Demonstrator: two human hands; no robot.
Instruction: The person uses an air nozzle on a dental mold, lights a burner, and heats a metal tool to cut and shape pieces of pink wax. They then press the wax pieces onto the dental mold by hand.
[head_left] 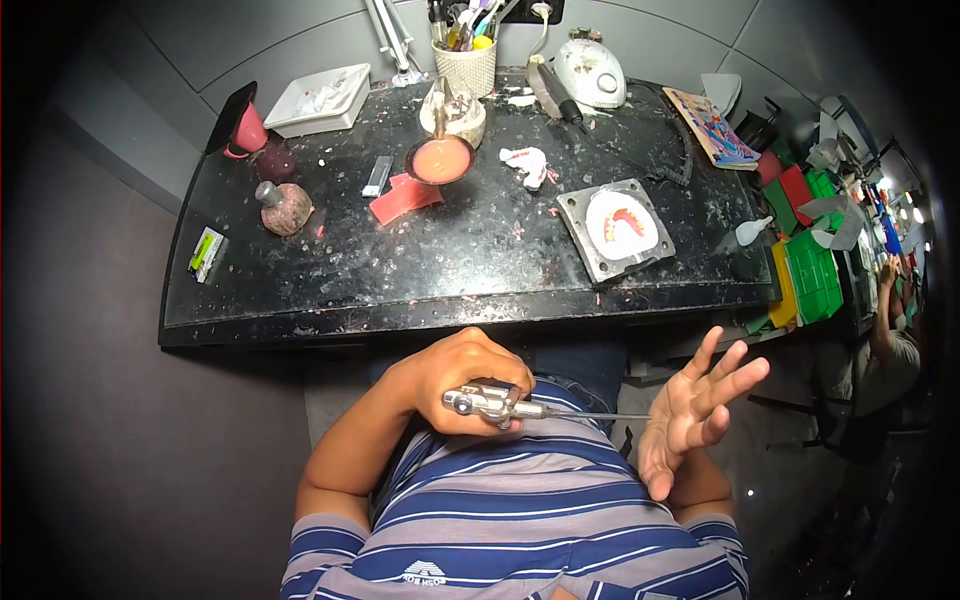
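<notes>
My left hand (468, 372) is wrapped round a metal air blow gun (490, 404), held level in front of my striped shirt. Its long thin nozzle points right, and the tip reaches the base of my right palm in this view. My right hand (704, 402) is raised with the fingers spread and holds nothing. Both hands are on my side of the black table (400, 270). Nearest to my right hand on the table is a metal flask half (590, 250), with a pink denture (632, 222) set in white plaster.
A pan of pink wax (440, 158) and pink wax sheets (405, 201) lie mid-table, near a white dental model (527, 166). Behind are a white tray (345, 85), a tool cup (466, 72) and a white motor unit (605, 84). Green bins (812, 275) and another person (890, 350) are at right.
</notes>
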